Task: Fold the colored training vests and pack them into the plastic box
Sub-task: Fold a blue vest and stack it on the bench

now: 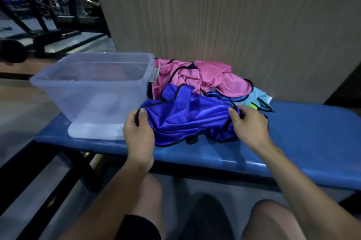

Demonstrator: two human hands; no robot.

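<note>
Gym machines [48, 5] are standing dark and blurred at the far left, on a shiny floor, and a ribbed wall [224, 15] is rising right behind the bench [302, 132]. The bench is blue and padded, and it is carrying everything: the box [93, 89] on its left part and the heap of vests just right of it, touching the box's wall. The person's bare knees are showing at the bottom edge.

The box is clear plastic with no lid on it; something faint is showing through its wall, too hazy to name. A pale blue vest [257, 95] and a scrap of green [254, 106] are peeking out at the heap's right, mostly buried. The frame is soft with motion, so fine detail is getting lost.

The blue vest [187, 116] is lying crumpled on the heap's near side, glossy, with black trim along its edges. The pink vest [205, 77] is bunched behind it against the wall. The left hand [139, 134] is pinching the blue vest's black-trimmed left edge between thumb and fingers, and the right hand [250, 124] is gripping its right edge, fingers curled into the cloth.
</note>
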